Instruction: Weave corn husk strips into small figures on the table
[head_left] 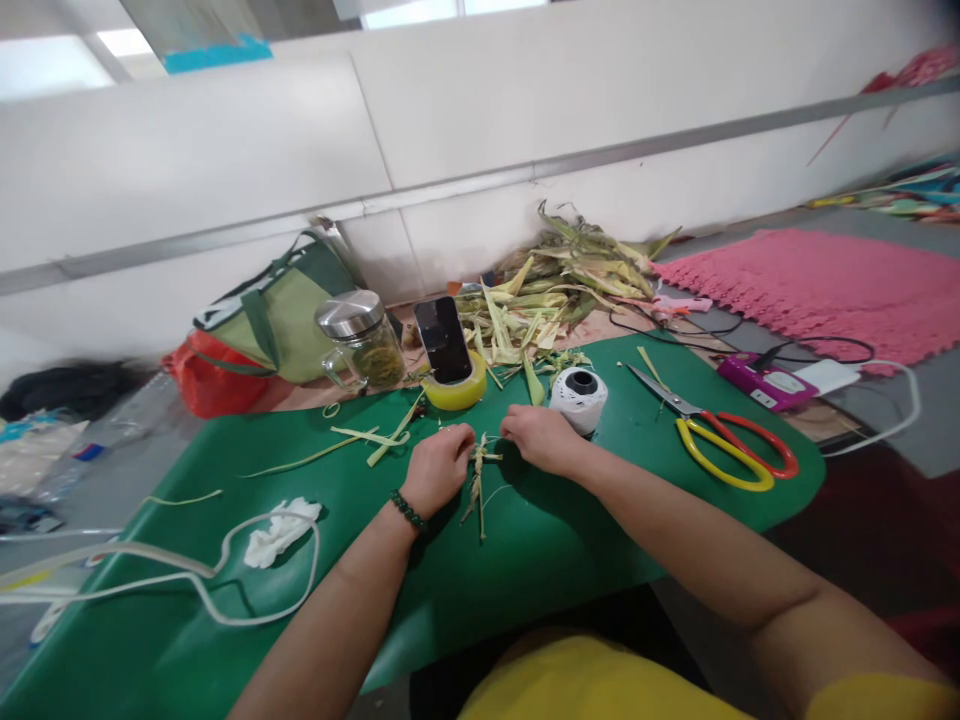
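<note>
A small braided corn-husk piece [477, 482], with crossed strips and loose ends, hangs down over the green tabletop between my hands. My left hand [441, 468], with a dark green bead bracelet at the wrist, is closed in a pinch at the upper left of it. Opposite, my right hand [541, 440] has its fingers pressed together around a thin thread [493, 438] that runs toward the husk piece. The fingertips are partly hidden. Just beyond the right hand stands a white spool of thread [579, 402].
Red-and-yellow-handled scissors [724, 445] lie at right. Behind are a phone [442, 340] leaning on a yellow tape roll [456, 394], a glass jar [367, 350] and a corn-husk heap [570, 270]. Crumpled tissue [281, 533] and a white cable [202, 570] lie left; a purple power strip [772, 380] right.
</note>
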